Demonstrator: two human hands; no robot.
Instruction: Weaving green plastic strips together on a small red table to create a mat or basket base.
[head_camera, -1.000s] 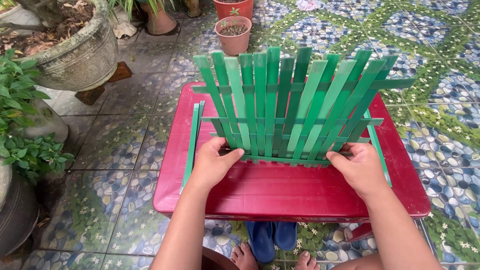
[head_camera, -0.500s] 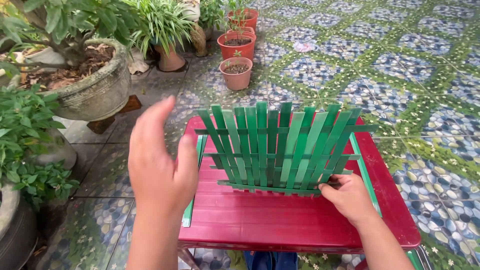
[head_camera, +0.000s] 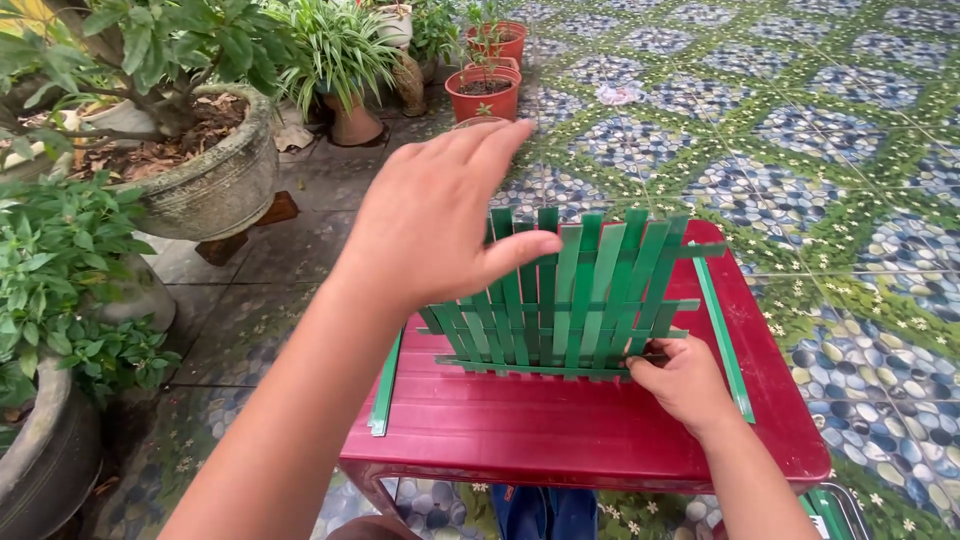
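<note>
A partly woven mat of green plastic strips (head_camera: 580, 300) lies on a red plastic table (head_camera: 560, 430). My left hand (head_camera: 440, 210) is raised in the air above the mat's left side, fingers apart and empty, hiding part of the strips. My right hand (head_camera: 685, 385) rests on the table at the mat's lower right corner, fingers pinching the end of a crosswise strip. A loose green strip (head_camera: 385, 385) lies along the table's left edge, and another loose strip (head_camera: 722, 335) lies along the right edge.
Potted plants stand to the left: a large stone pot (head_camera: 205, 185) and a leafy bush (head_camera: 60, 290). Terracotta pots (head_camera: 483, 92) sit beyond the table. Patterned pebble tiles (head_camera: 820, 140) cover the floor. Blue sandals (head_camera: 545, 510) show under the table.
My left hand left the mat's lower left edge, rose into the air and has moved rightward over the mat. The view tilted up. My right hand stayed at the lower right corner.
</note>
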